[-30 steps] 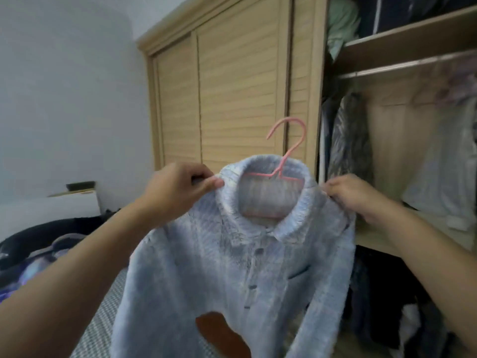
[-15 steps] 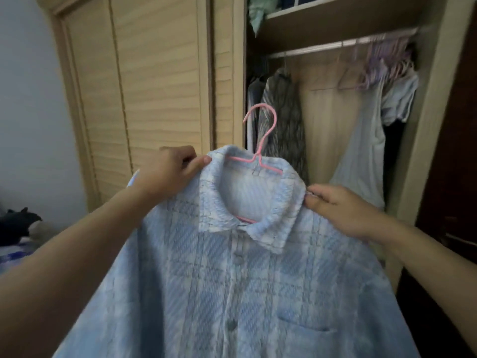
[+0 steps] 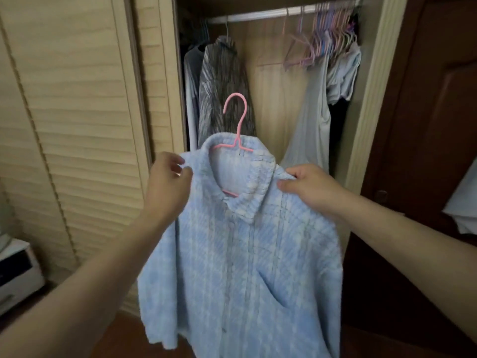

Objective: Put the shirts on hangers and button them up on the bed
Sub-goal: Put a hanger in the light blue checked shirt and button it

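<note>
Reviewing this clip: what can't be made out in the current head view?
- Blue plaid shirt: hem cut off by the bottom edge; buttons blurred, fastening unclear.
- Pink hanger: shoulder arms hidden inside the shirt.
- Left hand, right hand: fingertips hidden in the fabric.
- Bed: outside the frame.

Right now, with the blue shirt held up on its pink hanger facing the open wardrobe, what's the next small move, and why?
Probably lift the pink hanger toward the bare stretch of the rail. The blue shirt already sits on it, the left hand and right hand grip its shoulders, and the hook is free but well below the rail.
</note>
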